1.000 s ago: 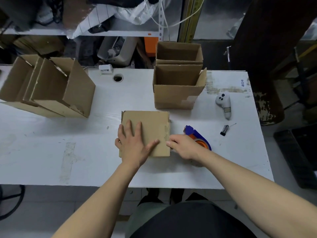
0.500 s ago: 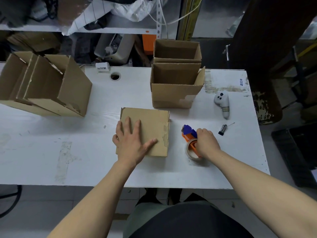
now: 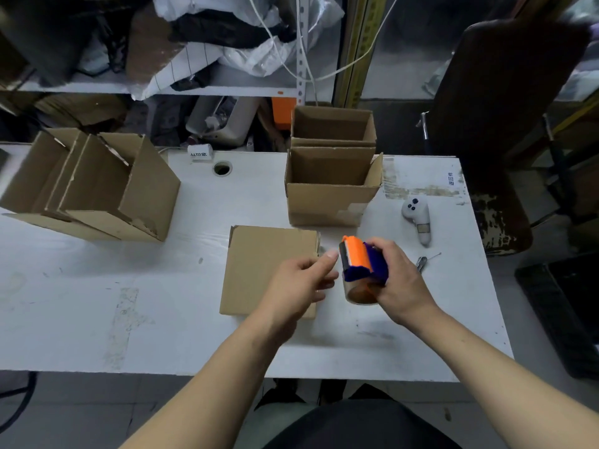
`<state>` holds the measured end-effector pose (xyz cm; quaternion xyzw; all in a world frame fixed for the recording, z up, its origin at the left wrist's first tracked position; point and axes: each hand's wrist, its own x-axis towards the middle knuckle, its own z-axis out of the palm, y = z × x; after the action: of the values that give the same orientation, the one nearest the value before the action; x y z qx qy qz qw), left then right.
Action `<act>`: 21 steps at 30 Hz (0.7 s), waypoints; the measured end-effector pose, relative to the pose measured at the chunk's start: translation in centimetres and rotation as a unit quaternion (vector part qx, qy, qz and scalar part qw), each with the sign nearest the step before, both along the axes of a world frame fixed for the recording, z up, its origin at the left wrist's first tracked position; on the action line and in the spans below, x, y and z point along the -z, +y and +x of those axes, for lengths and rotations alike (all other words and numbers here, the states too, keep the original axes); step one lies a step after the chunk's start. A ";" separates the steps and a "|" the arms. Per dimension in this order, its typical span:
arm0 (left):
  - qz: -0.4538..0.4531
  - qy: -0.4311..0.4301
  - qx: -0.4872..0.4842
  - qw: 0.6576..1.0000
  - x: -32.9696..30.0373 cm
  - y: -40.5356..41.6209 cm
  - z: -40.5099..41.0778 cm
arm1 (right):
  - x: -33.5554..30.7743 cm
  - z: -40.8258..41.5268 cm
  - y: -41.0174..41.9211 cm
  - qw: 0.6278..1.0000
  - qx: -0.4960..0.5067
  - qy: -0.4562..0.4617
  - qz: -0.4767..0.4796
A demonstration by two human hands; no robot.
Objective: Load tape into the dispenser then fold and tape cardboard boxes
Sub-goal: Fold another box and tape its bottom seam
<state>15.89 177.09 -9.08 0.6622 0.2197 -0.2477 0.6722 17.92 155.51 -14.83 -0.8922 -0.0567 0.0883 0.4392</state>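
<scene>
A brown cardboard box [image 3: 259,264] with its flaps folded shut lies on the white table [image 3: 97,286] in front of me. My right hand [image 3: 393,280] grips an orange and blue tape dispenser [image 3: 359,265] with a roll of tape in it, lifted just right of the box. My left hand [image 3: 299,285] hovers over the box's right edge with its fingers loosely curled, the thumb reaching toward the dispenser's blade end. It holds nothing.
An open box [image 3: 330,196] stands behind the folded one, with another open box [image 3: 334,128] past the table edge. Several opened boxes [image 3: 94,186] lie on their sides at the left. A white controller [image 3: 418,218] and a small metal tool [image 3: 421,262] lie at the right.
My right hand has picked the tape dispenser up off the table and raised it. My left hand has lifted off the box top and moved right toward the dispenser.
</scene>
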 end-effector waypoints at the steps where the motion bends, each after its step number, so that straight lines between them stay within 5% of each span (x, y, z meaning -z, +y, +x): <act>1: -0.007 0.012 -0.001 1.000 -0.2 -0.2 0.1 | 0.1 -0.1 0.0 0.999 -0.016 -0.032 -0.009; 11: -0.076 0.082 -0.100 0.989 -0.1 -0.3 -0.4 | 1.6 -0.4 -0.1 0.955 -0.131 -0.253 -0.080; 21: 0.043 -0.003 -0.085 0.995 1.1 2.1 -0.3 | 1.8 -0.6 -0.6 0.936 -0.182 -0.258 -0.154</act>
<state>15.60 179.21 -10.19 0.6702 0.2833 -0.1781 0.6624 17.29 154.95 -16.65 -0.9152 -0.3157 -0.0590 0.2432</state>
